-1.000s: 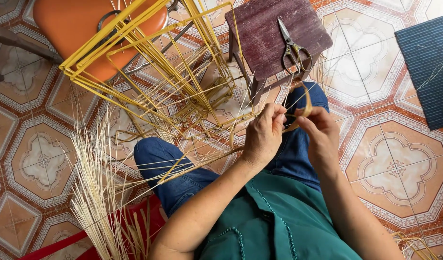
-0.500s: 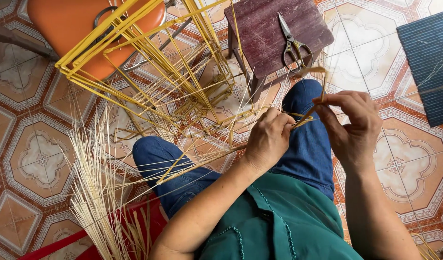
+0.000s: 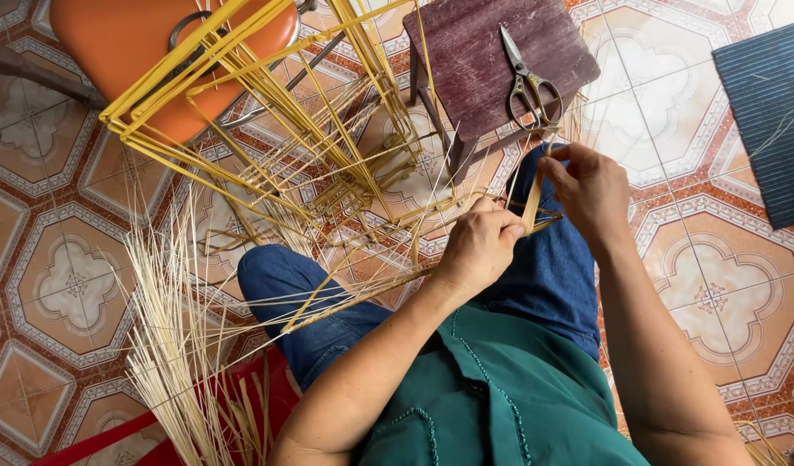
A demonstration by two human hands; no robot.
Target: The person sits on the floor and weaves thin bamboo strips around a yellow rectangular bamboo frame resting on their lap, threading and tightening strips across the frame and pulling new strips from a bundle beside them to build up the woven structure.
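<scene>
Now the right hand (image 3: 591,185) is pinching a flat straw strip (image 3: 532,200) & holding it up, just above the knees. The left hand (image 3: 481,244) is gripping the yellow frame (image 3: 267,112) w/ closed fingers, near scissors (image 3: 526,79) on a stool (image 3: 474,52).

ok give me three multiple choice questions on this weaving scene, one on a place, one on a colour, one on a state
1. Where do the scissors lie?
A. on the dark wooden stool
B. on the floor tiles
C. on the person's lap

2. What colour is the chair seat behind the yellow frame?
A. blue
B. orange
C. white

3. What is the right hand doing?
A. resting flat on the knee
B. holding the scissors
C. pinching a flat strip that runs down to the left hand

Answers:
1. A, the scissors rest on the stool top, untouched by either hand.
2. B, the seat at the upper left is plainly orange.
3. C, thumb and fingers close on the strip's upper end while the left hand grips the work below it.
</scene>
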